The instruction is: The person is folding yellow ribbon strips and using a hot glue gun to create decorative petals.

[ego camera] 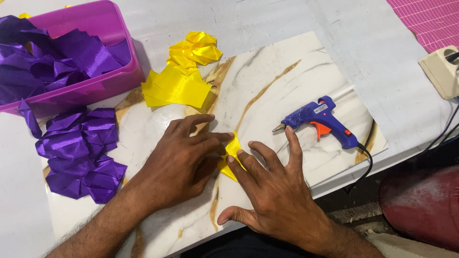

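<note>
Right now both hands press flat on a small folded piece of yellow ribbon (233, 154) in the middle of the marble board (267, 91) on the bench (354, 43). The left hand (179, 160) lies over the ribbon's left side, with its fingertips on the fold. The right hand (272, 191) is spread wide, and one fingertip pins the ribbon's lower edge. Neither hand has a closed grip on anything; the fingers are out flat, just pushing down.

That shiny ribbon looks slippery, so I think the fold could spring open if a finger lifts too soon. It could also slide on the smooth board and end up crooked.

Just beside the right hand lies a blue glue gun (319, 122) with an orange trigger. Its metal tip points at the longest finger, and they are very close, maybe touching. If the tip is hot, that finger could get burned. A drop of glue could also fall on the board and stick the ribbon down.

Its black cord (367, 165) hangs over the bench edge, so a bump from an arm could drag the gun.

More yellow pieces (184, 76) sit well apart at the top. Folded purple pieces (81, 153) lie on the left, below a pink tub (103, 88) with more purple ribbon inside.
</note>
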